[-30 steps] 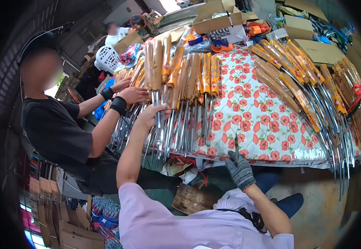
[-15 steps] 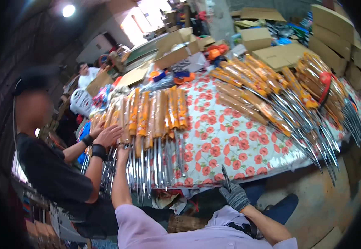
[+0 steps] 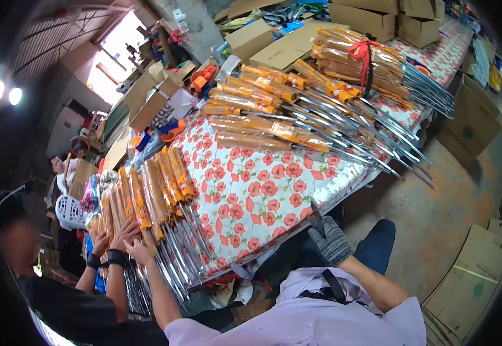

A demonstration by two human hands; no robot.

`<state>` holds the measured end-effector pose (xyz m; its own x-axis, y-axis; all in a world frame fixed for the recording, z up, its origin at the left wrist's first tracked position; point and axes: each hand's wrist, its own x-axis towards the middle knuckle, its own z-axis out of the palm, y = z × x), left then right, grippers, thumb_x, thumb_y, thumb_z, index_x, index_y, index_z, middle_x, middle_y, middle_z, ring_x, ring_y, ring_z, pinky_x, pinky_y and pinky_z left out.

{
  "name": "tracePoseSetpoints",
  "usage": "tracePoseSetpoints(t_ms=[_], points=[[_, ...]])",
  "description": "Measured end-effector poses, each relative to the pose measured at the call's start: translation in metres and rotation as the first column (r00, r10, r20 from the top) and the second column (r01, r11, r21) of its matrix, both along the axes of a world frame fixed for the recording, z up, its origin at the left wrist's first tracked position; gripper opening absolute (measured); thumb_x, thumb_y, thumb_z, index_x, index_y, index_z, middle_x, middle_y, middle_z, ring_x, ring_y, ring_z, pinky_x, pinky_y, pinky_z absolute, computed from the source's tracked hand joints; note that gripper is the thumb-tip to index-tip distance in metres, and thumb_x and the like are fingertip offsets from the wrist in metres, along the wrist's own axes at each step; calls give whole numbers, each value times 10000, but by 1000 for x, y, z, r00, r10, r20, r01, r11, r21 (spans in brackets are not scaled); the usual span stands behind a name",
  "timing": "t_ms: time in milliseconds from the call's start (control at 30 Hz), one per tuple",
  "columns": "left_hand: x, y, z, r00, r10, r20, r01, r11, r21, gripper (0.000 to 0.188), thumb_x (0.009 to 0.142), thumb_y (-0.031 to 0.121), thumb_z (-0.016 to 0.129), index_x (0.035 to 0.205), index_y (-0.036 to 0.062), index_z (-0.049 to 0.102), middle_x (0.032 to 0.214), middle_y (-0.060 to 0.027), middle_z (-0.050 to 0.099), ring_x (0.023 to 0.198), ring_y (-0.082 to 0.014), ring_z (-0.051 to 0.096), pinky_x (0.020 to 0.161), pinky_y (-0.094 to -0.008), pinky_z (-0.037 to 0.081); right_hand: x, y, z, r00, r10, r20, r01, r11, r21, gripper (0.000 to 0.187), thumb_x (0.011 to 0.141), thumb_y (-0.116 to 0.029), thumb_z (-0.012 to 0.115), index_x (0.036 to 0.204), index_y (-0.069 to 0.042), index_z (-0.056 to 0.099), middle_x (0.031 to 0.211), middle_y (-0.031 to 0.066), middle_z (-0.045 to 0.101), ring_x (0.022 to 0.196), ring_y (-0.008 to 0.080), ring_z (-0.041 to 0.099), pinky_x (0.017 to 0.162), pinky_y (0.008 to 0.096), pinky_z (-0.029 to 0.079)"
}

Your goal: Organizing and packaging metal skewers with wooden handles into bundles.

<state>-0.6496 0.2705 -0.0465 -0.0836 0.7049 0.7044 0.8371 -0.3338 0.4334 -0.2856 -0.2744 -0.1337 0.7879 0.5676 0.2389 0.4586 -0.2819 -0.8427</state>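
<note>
My left arm reaches to the left pile of long metal rods with brown and orange ends in clear plastic (image 3: 157, 193). My bare left hand (image 3: 139, 252) is at the lower end of the wrapped parts, close against a co-worker's hand (image 3: 127, 232); its fingers are partly hidden. In a grey knit glove, my right hand (image 3: 330, 242) is closed around a slim dark pointed tool (image 3: 315, 209), tip upward, just off the table's front edge. The co-worker's other hand (image 3: 99, 244) also rests on the left pile.
A flower-patterned cloth covers the table (image 3: 268, 187). Farther right lie more wrapped rods (image 3: 262, 130) and a bundle tied with a red band (image 3: 363, 55), their metal ends past the edge. Cardboard boxes (image 3: 372, 23) stand behind; a carton (image 3: 467, 124) and flattened cardboard (image 3: 470, 277) are at right.
My view has turned to the right, so the table and piles appear shifted left. My left hand stays at the left pile beside the co-worker's hands. My right hand still grips the tool.
</note>
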Motion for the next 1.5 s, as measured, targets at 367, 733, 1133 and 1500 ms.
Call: tracePoseSetpoints(t_ms=[367,733,1133,1500], points=[[366,-151,22,156,-919,-363,908,278,-313,426,923,197,694,1307,41,595,1307,-178,609,1197,-365,583,1030,-449,462,158,-37,32,714,-376,591,511,856,-72,211,884,-153,673,1054,-33,703,1110,172,660,1065,366,620,910,451,500],[523,-102,-49,273,-851,-449,834,442,-330,512,918,394,636,1314,76,573,1308,-161,596,1281,-344,523,1057,-582,372,174,-44,18,838,-147,526,443,745,-498,174,869,-193,695,959,-48,731,1014,192,659,894,382,648,787,480,514],[437,-174,-32,98,-851,-517,931,261,-254,317,893,300,645,1114,73,658,1246,-132,647,1199,-307,576,1039,-526,405,101,-105,55,863,-190,468,424,777,-466,130,855,-144,691,888,-19,694,955,208,649,770,364,658,635,461,525],[528,-125,37,173,-795,-582,963,259,-68,529,852,171,724,1357,150,565,1388,-134,561,1250,-318,550,990,-459,478,105,-50,44,925,-66,375,266,818,-511,219,911,-222,653,981,-18,689,1023,216,628,809,382,648,704,475,532]])
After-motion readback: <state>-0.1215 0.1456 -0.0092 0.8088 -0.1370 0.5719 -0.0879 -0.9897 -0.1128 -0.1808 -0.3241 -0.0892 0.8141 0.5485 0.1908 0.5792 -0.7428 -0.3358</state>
